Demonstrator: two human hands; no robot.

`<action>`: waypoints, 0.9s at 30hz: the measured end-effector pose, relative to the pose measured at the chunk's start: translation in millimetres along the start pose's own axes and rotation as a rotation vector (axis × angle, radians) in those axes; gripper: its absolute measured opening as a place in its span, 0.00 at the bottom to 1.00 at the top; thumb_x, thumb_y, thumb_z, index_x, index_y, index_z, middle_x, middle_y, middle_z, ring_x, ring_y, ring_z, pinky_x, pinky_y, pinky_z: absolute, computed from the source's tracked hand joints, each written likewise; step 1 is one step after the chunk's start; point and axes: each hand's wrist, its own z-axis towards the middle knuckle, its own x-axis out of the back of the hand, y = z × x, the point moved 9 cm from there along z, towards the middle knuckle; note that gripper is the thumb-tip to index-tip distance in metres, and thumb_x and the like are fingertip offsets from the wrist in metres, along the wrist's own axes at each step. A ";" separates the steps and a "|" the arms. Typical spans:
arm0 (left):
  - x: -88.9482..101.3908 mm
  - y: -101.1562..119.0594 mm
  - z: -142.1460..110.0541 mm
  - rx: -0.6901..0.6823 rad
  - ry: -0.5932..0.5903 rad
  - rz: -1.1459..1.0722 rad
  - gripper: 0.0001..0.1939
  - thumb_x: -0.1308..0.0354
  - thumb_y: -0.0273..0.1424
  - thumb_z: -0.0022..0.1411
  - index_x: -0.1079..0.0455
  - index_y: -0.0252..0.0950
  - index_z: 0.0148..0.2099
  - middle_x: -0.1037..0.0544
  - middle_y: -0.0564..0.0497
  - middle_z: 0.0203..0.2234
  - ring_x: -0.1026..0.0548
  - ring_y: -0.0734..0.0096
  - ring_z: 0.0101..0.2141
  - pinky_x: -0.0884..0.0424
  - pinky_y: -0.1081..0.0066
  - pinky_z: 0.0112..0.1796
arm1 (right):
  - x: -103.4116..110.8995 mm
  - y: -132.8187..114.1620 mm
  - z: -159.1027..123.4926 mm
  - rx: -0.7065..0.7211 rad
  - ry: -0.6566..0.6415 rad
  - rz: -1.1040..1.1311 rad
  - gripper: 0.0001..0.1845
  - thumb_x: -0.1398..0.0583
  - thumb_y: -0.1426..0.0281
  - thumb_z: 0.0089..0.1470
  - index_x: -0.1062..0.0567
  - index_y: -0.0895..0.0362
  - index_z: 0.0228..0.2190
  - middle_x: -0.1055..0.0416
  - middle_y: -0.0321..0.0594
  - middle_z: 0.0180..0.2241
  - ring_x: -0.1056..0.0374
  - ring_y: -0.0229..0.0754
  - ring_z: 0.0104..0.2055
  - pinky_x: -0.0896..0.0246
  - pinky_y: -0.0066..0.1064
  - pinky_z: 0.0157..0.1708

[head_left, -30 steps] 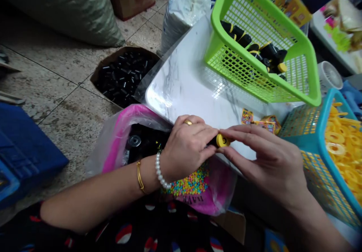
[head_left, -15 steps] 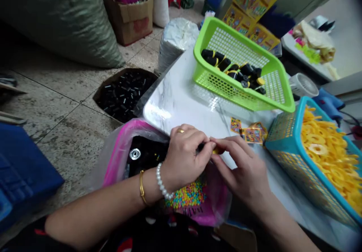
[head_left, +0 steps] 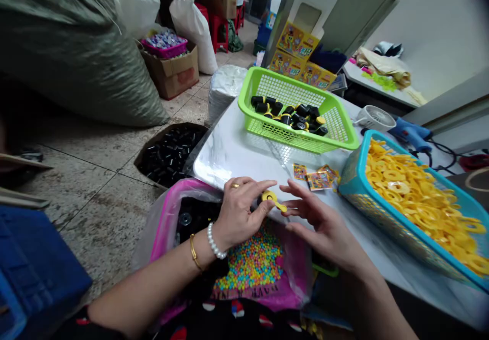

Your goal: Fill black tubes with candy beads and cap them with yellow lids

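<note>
My left hand (head_left: 244,210) is closed on a small black cylinder with a yellow ring piece (head_left: 269,196) at its end; most of the cylinder is hidden in my fingers. A yellow tab sticks out from the ring toward my right hand (head_left: 321,223), whose fingers are spread and hold nothing. Whether a fingertip touches the tab, I cannot tell. Below both hands, a pink basin (head_left: 162,228) lined with clear plastic holds many small coloured beads (head_left: 252,261) and black parts (head_left: 200,215).
On the white table (head_left: 217,157) stand a green basket (head_left: 298,139) of black-and-yellow cylinders and a blue basket (head_left: 355,177) of yellow ring pieces. Printed stickers (head_left: 319,179) lie between them. A sack of black parts (head_left: 171,151) and a blue crate (head_left: 42,258) are at the left.
My right hand has let go of the yellow piece and opened, moving slightly right. My left hand keeps its hold. The head view has tilted up and turned right.
</note>
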 end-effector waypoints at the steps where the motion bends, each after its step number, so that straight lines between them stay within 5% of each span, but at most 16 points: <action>1: -1.6 1.4 -0.7 -0.025 -0.013 0.007 0.17 0.45 0.40 0.65 0.32 0.44 0.55 0.20 0.52 0.40 0.30 0.63 0.46 0.45 0.59 0.51 | 1.9 4.6 -2.7 -0.017 0.016 0.003 0.36 0.40 0.71 0.57 0.45 0.46 0.63 0.39 0.46 0.59 0.29 0.40 0.46 0.31 0.38 0.46; 6: -5.6 1.4 -3.3 -0.077 -0.031 0.011 0.21 0.37 0.43 0.59 0.29 0.41 0.52 0.19 0.51 0.41 0.29 0.59 0.48 0.49 0.58 0.53 | 2.1 19.8 10.3 -0.141 0.076 0.099 0.11 0.38 0.67 0.55 0.23 0.54 0.42 0.24 0.39 0.34 0.29 0.38 0.33 0.32 0.33 0.35; 10: -8.2 -2.6 -4.3 -0.044 -0.035 0.021 0.17 0.34 0.39 0.56 0.28 0.39 0.47 0.19 0.52 0.38 0.28 0.59 0.48 0.49 0.58 0.52 | -12.4 23.2 34.2 -0.319 -0.086 0.340 0.13 0.33 0.65 0.48 0.28 0.58 0.33 0.30 0.33 0.25 0.37 0.31 0.23 0.40 0.24 0.23; 16: -8.3 -0.8 -3.3 -0.049 -0.021 0.033 0.16 0.36 0.40 0.59 0.29 0.40 0.47 0.20 0.53 0.36 0.28 0.60 0.46 0.48 0.59 0.51 | -33.0 29.0 48.5 -0.486 -0.233 0.382 0.17 0.34 0.66 0.49 0.39 0.55 0.31 0.40 0.24 0.18 0.47 0.28 0.17 0.55 0.20 0.16; 19: -4.2 0.5 -4.1 -0.076 0.002 0.067 0.14 0.40 0.39 0.62 0.29 0.38 0.48 0.20 0.50 0.38 0.28 0.58 0.46 0.45 0.59 0.49 | -32.4 20.8 45.2 -0.417 -0.181 0.335 0.18 0.37 0.63 0.52 0.36 0.56 0.42 0.40 0.24 0.18 0.46 0.29 0.18 0.51 0.21 0.17; 22: -5.4 -2.4 -3.8 -0.146 0.004 0.135 0.13 0.45 0.36 0.65 0.30 0.37 0.48 0.21 0.48 0.39 0.28 0.56 0.46 0.44 0.58 0.48 | -23.7 -6.3 47.1 -0.165 -0.120 0.038 0.29 0.35 0.63 0.48 0.34 0.54 0.52 0.31 0.31 0.26 0.38 0.33 0.25 0.42 0.25 0.25; 25: -9.3 -3.0 -2.4 -0.227 -0.013 0.203 0.16 0.44 0.35 0.63 0.31 0.35 0.52 0.22 0.44 0.43 0.28 0.53 0.48 0.41 0.56 0.49 | -10.5 -34.2 58.9 0.009 -0.089 -0.351 0.20 0.36 0.67 0.49 0.27 0.52 0.46 0.26 0.36 0.34 0.33 0.36 0.31 0.39 0.27 0.33; 27: -6.5 -1.5 -1.8 -0.251 0.001 0.228 0.25 0.42 0.36 0.61 0.36 0.34 0.58 0.24 0.41 0.48 0.28 0.51 0.49 0.39 0.54 0.49 | 20.3 -48.4 78.1 0.014 0.046 -0.504 0.12 0.39 0.68 0.52 0.25 0.54 0.40 0.26 0.35 0.29 0.33 0.36 0.29 0.40 0.27 0.32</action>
